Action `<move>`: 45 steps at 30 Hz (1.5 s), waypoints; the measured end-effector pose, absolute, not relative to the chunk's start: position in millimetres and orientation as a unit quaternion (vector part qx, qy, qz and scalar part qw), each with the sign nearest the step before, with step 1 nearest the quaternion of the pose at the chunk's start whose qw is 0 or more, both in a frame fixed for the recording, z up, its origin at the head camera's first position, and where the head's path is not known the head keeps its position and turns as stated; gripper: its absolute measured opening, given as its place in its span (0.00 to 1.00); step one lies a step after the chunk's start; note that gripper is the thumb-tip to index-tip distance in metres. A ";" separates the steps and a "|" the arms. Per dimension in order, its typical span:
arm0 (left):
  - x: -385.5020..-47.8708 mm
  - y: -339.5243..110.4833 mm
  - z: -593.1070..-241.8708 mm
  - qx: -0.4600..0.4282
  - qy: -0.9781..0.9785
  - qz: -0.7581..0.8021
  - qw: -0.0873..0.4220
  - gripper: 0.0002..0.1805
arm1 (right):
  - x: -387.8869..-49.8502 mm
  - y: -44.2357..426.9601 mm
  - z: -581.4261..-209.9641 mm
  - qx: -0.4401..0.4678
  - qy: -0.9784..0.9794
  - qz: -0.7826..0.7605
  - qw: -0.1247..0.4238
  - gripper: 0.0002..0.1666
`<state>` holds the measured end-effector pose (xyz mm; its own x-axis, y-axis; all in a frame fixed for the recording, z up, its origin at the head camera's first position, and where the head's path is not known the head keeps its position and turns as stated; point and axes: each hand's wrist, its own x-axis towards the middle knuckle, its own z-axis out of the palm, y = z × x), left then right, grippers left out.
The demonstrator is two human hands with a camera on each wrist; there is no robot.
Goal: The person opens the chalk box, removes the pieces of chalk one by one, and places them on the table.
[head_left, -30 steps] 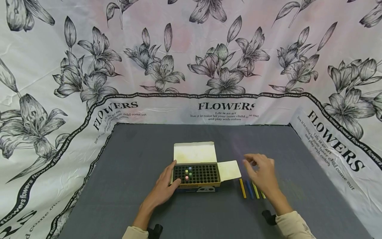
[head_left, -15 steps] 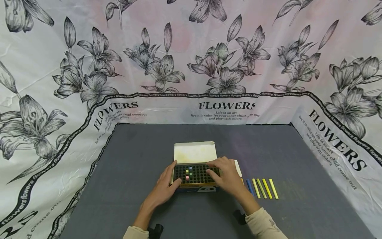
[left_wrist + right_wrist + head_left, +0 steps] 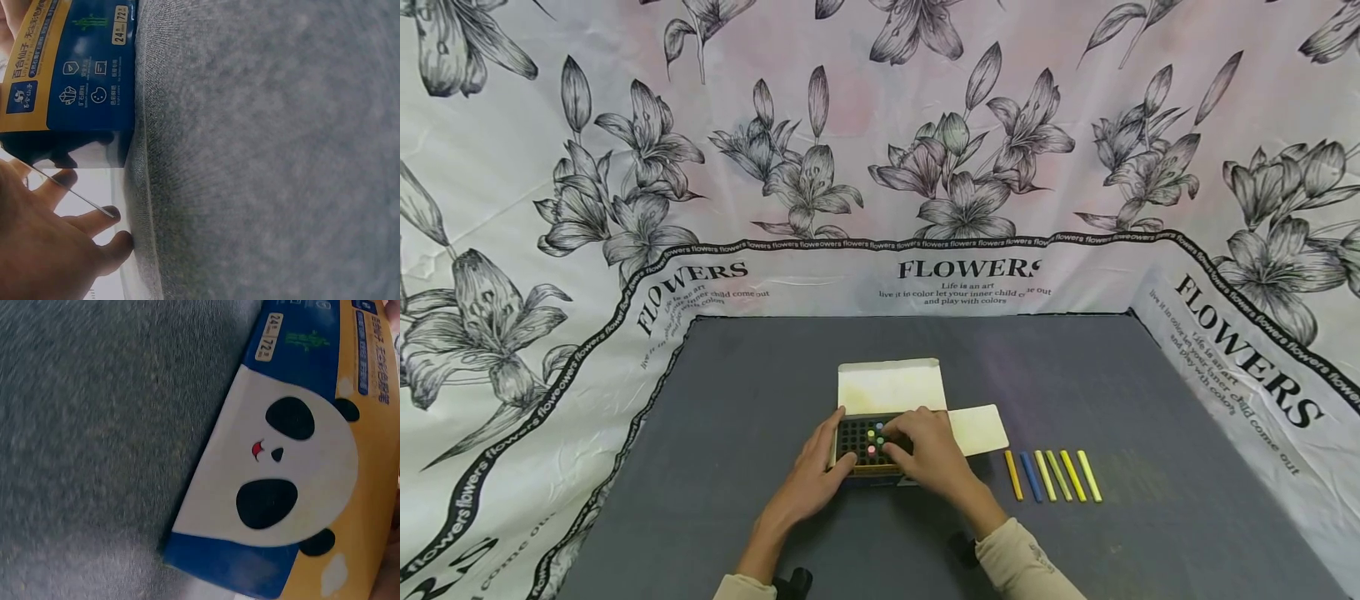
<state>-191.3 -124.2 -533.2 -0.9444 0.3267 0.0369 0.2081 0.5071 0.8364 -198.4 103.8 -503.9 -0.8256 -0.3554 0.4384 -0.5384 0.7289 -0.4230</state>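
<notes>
An open box [image 3: 863, 471] with a black grid of holes stands on the table; its printed front shows in the left wrist view [image 3: 90, 69] and, with a panda, in the right wrist view [image 3: 300, 469]. Yellow [image 3: 871, 434], blue [image 3: 879, 427], green [image 3: 881, 441] and pink [image 3: 872, 451] chalk ends show in the holes. My left hand [image 3: 808, 473] grips the box's left end, thumb at the front corner; its spread fingers show in the left wrist view. My right hand [image 3: 934, 454] is over the box's right half, thumb and forefinger parted beside the green and blue ends, holding nothing visible.
Right of the box, an orange stick [image 3: 1013, 475], a blue stick [image 3: 1031, 477] and several yellow to yellow-green sticks [image 3: 1072, 476] lie in a row on the dark grey table [image 3: 760, 367]. The pale lid [image 3: 891, 385] and side flap [image 3: 977, 429] are folded out. Flower-printed cloth hangs behind.
From above the sticks, my right hand has moved left over the box, then further left to the coloured ends. The row of sticks is uncovered. My left hand has stayed in place.
</notes>
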 end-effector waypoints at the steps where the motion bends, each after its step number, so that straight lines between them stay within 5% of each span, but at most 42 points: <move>1: -191.2 -124.2 -533.3 0.154 0.866 0.472 0.062 0.40 | -198.6 102.7 -504.3 0.243 -0.916 0.275 0.165 0.10; 45: -192.8 -122.0 -534.9 0.154 0.864 0.476 0.063 0.40 | -201.4 102.5 -500.8 0.265 -0.840 0.428 0.204 0.09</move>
